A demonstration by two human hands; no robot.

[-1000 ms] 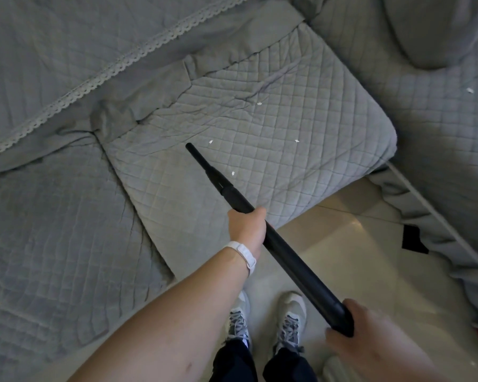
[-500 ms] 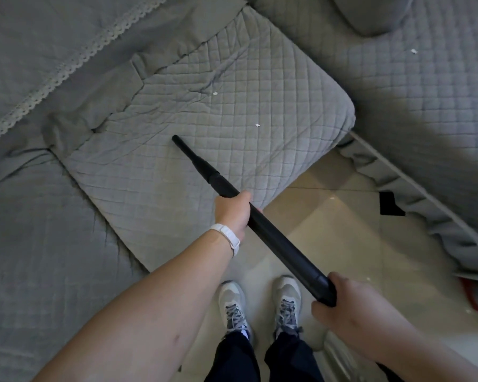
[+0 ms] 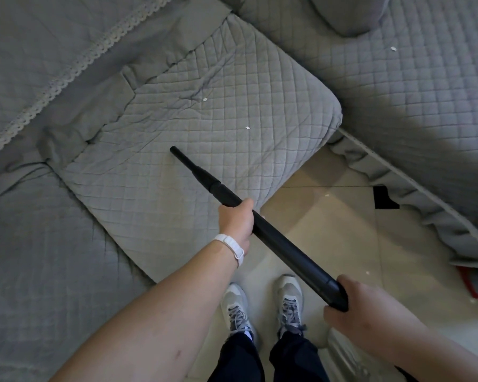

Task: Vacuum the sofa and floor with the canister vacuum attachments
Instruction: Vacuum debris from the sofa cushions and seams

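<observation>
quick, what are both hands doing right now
Left hand: grips the black vacuum wand mid-shaft.
Right hand: grips the wand's rear end.

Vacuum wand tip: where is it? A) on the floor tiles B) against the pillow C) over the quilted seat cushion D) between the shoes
C: the wand ends over the quilted seat cushion, left hand gripping mid-tube, right hand gripping the rear end.

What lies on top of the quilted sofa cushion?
One white scrap and another lie on the cushion. The black vacuum wand reaches over it; whether the tip touches is unclear. The wand covers the strip of cushion beneath it.
</observation>
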